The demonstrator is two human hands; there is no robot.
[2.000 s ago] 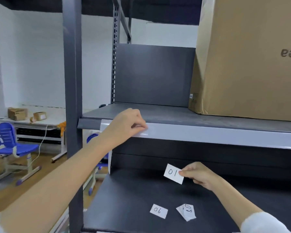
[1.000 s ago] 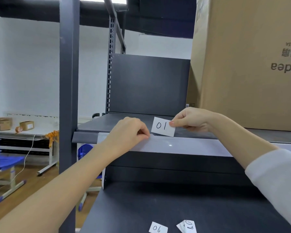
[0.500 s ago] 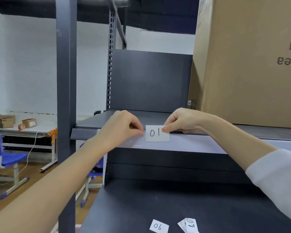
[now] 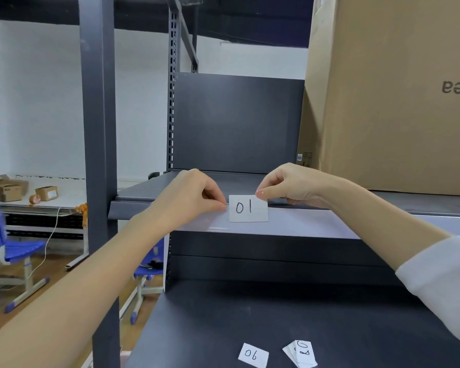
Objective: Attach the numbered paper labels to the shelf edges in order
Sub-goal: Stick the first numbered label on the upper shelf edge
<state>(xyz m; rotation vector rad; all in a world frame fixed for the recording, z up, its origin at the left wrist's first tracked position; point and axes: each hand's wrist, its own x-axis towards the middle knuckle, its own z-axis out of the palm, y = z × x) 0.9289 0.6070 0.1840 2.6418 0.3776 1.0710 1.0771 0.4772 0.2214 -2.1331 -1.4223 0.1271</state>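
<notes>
Both hands [image 4: 239, 192] pinching 01 label [image 4: 248, 209] on pale shelf edge [image 4: 316, 224], blue chair [image 4: 8, 248] behind

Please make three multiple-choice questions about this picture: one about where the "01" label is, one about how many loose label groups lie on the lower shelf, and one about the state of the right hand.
1. Where is the "01" label?
A. on the pale front edge strip of the upper shelf
B. on the cardboard box
C. lying on the lower shelf

2. What lies on the lower shelf?
A. nothing
B. one single "06" label and one small stack of labels
C. five separate labels in a row

3. What is the right hand doing?
A. hanging open, away from the shelf
B. pinching the label's upper right corner
C. gripping the box

Answers:
1 A: the paper lies against the pale strip, between both hands.
2 B: only these two paper groups show at the bottom of the view.
3 B: thumb and finger meet on that corner, while the left hand pinches at the strip's top edge beside the label.
</notes>
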